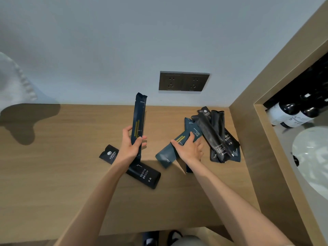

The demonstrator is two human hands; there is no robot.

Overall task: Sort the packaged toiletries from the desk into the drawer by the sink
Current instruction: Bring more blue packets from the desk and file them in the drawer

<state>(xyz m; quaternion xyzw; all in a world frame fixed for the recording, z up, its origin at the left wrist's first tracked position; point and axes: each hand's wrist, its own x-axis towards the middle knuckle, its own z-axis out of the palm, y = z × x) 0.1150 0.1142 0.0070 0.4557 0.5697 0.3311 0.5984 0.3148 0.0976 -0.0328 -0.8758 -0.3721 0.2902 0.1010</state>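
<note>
Mid-desk point(53, 174), left hand point(131, 146) grips upright packet point(139, 114), right hand point(189, 148) grips flat packet point(166, 157)

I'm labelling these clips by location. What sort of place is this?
Probably a hotel room: single-use toothbrush packets lie on a wooden desk, with a washbasin and toiletry bottles in the alcove beside it.
</note>
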